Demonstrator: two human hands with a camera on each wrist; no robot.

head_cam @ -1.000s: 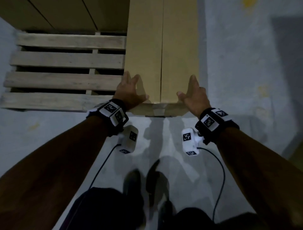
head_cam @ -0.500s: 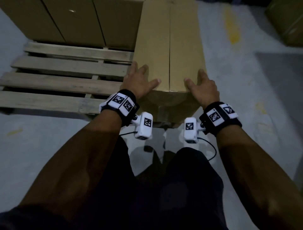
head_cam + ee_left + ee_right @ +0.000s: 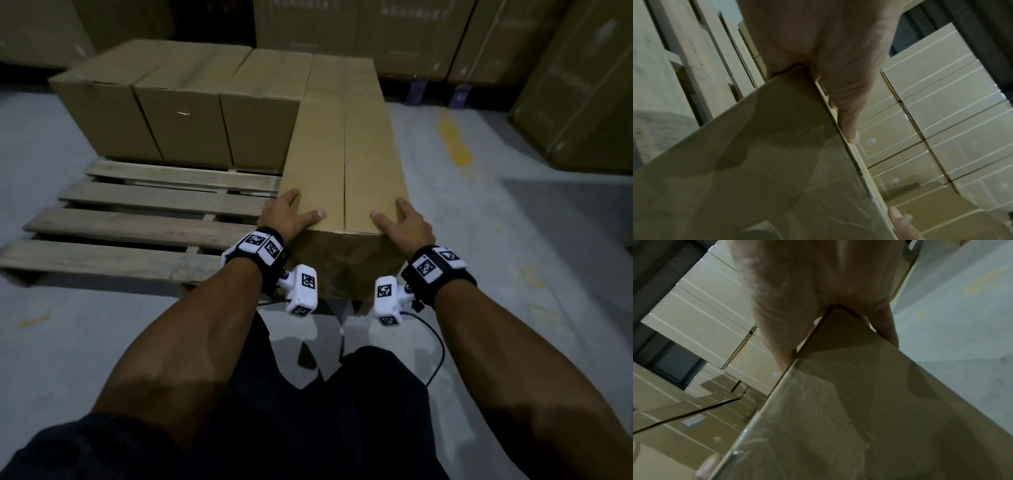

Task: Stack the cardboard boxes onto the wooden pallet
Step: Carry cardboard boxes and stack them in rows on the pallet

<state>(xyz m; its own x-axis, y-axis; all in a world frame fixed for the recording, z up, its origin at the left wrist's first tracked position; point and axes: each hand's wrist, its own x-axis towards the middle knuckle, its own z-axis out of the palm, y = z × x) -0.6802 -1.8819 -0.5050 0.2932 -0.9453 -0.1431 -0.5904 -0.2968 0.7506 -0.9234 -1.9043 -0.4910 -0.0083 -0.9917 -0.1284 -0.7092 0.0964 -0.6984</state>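
Note:
A long cardboard box (image 3: 342,144) lies lengthwise along the right side of the wooden pallet (image 3: 137,226), its near end at the pallet's front edge. My left hand (image 3: 291,216) presses its near left corner, thumb flat on top and fingers straight along the side. My right hand (image 3: 400,222) mirrors it on the near right corner. In the left wrist view the left hand (image 3: 818,40) straddles the box (image 3: 756,162) corner. The right wrist view shows the right hand (image 3: 807,280) doing likewise on the box (image 3: 859,402). Three boxes (image 3: 185,113) stand in a row across the pallet's far end.
Bare slats fill the pallet's near left part. Tall stacks of cartons (image 3: 411,31) line the back, with another stack (image 3: 582,85) at the right. Grey concrete floor with a yellow mark (image 3: 455,144) lies right of the pallet. My legs stand just behind the box.
My head has lifted and I have stepped closer, so the far boxes and stacks have come into view. Both hands stay on the box's near corners.

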